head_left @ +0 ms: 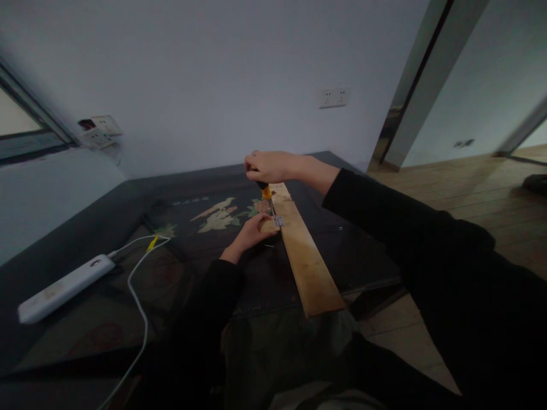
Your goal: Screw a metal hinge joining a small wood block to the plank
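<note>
gripping the screwdriver [265, 191] upright, the right hand [273, 166] closes on its handle; at 7 o'clock the left hand [253, 230] presses flat, steadying the plank [307, 262] and small hinge [279, 220] on the table [128, 205].

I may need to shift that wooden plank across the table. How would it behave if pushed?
The plank looks stiff and flat, so it would probably slide rather than bend or roll. Its near end overhangs the table edge, so pushing it nearer might tip it off. The left hand rests at its edge beside the small hinge, and the right hand presses a screwdriver down, likely resisting movement.
</note>
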{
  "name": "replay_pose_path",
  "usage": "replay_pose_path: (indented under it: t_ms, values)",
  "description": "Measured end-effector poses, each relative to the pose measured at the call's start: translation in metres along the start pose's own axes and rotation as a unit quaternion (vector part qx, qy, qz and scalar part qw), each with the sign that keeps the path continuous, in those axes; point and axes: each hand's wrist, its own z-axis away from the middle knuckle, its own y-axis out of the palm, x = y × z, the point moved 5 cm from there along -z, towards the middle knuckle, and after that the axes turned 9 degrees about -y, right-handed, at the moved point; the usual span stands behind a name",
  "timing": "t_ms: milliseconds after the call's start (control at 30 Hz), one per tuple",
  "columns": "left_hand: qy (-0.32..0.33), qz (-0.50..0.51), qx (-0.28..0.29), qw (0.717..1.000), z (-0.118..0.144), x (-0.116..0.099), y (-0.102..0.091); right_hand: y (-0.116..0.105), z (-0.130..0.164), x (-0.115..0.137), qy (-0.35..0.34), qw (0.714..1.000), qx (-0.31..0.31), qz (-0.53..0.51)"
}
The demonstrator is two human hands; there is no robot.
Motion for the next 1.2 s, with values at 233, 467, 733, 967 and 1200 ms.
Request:
replay_pose_path:
  t_ms: [233,467,733,967,1200]
  values:
    - [-0.001,0.013,0.005,1.000,-0.001,0.000,0.000,0.004,-0.001,-0.004,0.016,0.998,-0.039,0.035]
    - [0.002,0.004,0.004,1.000,-0.001,-0.001,-0.001,-0.001,0.000,0.004,0.022,1.000,0.009,0.008]
    - [0.001,0.001,-0.002,1.000,-0.001,0.002,0.001,0.003,-0.001,-0.007,-0.012,1.000,-0.026,0.000]
    - [0.016,-0.016,-0.002,1.000,-0.002,0.004,0.001,0.005,-0.003,-0.008,0.032,0.998,-0.040,0.036]
    - [0.029,-0.036,0.002,0.999,-0.005,0.009,0.002,0.002,-0.001,-0.002,-0.044,0.998,0.002,-0.049]
